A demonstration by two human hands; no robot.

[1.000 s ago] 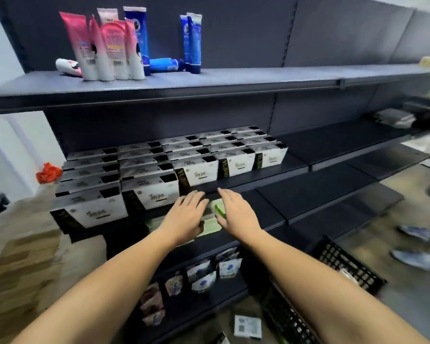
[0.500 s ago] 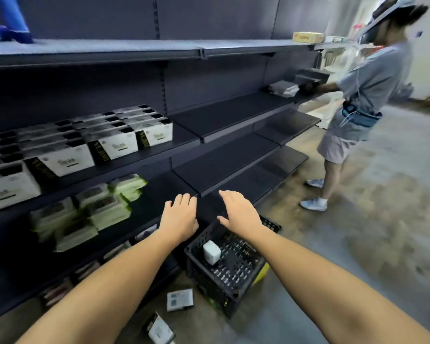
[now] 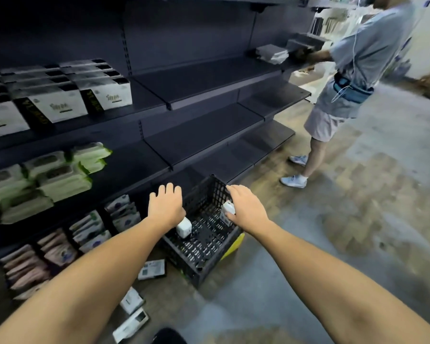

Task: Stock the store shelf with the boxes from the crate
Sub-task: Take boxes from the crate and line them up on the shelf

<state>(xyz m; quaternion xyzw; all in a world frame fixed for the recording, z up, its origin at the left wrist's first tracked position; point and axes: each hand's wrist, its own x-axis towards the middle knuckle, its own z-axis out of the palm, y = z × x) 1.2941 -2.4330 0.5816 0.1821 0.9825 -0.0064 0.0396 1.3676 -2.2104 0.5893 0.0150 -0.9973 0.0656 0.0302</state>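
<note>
1. A stocker's bare arms reach down into the black crate (image 3: 201, 269), which stands on the floor at the foot of the store shelf (image 3: 209, 78). Half a second ago both hands hung spread above its near rim, and a second ago they were up at the green-and-white packs (image 3: 60, 180).
2. The right grip (image 3: 246, 209) grasps a white box (image 3: 228, 209) by the crate's far right wall, thumb against its face. That box did not show before.
3. The left grip (image 3: 165, 207) is over a second white box (image 3: 184, 227), tilted in the crate's left side. With the underside of the fingers hidden, it cannot be told whether it is grasping or released.
4. Loose boxes (image 3: 152, 269) lie on the floor left of the crate, and black-and-white cartons (image 3: 107, 95) line the shelf above.
5. Another person (image 3: 353, 70) works at the shelf's far end, as before.
</note>
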